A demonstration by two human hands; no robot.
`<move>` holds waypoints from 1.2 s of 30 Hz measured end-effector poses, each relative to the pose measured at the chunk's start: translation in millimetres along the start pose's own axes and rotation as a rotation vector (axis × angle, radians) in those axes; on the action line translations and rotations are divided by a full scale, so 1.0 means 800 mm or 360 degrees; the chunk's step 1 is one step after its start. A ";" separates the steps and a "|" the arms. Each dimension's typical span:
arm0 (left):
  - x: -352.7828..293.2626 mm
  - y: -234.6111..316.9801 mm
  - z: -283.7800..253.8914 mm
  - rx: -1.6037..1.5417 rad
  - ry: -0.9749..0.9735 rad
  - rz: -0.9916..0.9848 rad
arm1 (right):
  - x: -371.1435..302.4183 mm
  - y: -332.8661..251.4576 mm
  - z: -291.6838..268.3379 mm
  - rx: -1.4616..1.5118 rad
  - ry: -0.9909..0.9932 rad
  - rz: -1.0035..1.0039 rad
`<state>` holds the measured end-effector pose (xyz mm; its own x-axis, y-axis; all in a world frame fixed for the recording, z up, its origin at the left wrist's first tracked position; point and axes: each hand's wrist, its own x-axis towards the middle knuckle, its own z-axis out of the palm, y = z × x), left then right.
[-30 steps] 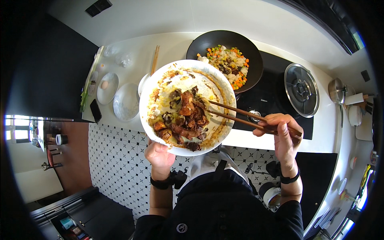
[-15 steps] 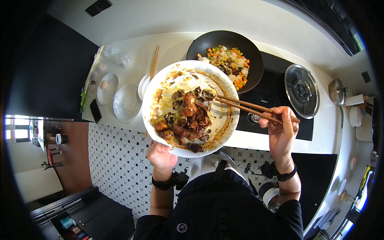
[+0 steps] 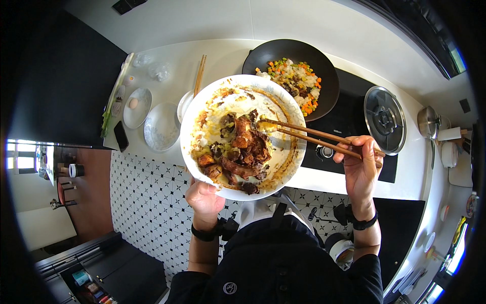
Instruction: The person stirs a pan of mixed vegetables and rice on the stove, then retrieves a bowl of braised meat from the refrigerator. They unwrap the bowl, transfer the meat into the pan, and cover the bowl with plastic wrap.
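My left hand (image 3: pixel 204 197) grips the near left rim of a large white bowl (image 3: pixel 205 96), its thumb over the edge. Brown chunks of meat (image 3: pixel 243 144) with dark and yellowish bits lie in the bowl, and brown sauce smears its inner wall. In my right hand (image 3: pixel 362 163) is a pair of wooden chopsticks (image 3: pixel 316 138), closed in the fingers. The chopstick tips reach over the bowl beside the meat, slightly apart; a small yellowish bit shows at the upper tip. Beyond the bowl, a black wok (image 3: pixel 329 81) holds rice with diced carrot, corn and green pieces (image 3: pixel 296 81).
The wok stands on a black cooktop (image 3: pixel 344 126), with a glass lid (image 3: pixel 385 120) at its right. Leftward on the white counter are a dish with an egg (image 3: pixel 133 103), another bowl (image 3: pixel 161 126), more chopsticks (image 3: pixel 200 73), a phone (image 3: pixel 121 136) and a green onion (image 3: pixel 112 104).
The chopstick tips have parted and shifted slightly left, nearer the meat. The bowl stays nearly in place, while the counter scene has shifted a little.
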<state>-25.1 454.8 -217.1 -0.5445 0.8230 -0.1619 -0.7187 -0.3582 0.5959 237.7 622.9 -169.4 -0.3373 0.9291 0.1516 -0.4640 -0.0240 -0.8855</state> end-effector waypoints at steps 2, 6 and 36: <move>0.000 0.001 0.000 0.0007 0.0034 0.0005 | 0.000 -0.001 0.002 -0.0031 -0.0024 -0.0036; 0.000 0.002 -0.001 0.0015 0.0026 0.0001 | 0.003 -0.003 0.006 -0.0064 -0.0065 -0.0084; 0.001 -0.003 -0.009 0.0016 0.0040 0.0049 | -0.001 -0.020 -0.006 -0.0351 -0.0124 -0.0336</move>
<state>-26.7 452.9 -224.1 -0.5770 0.8004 -0.1628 -0.6971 -0.3787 0.6088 249.4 624.5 -157.9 -0.3180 0.8739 0.3676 -0.3443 0.2548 -0.9036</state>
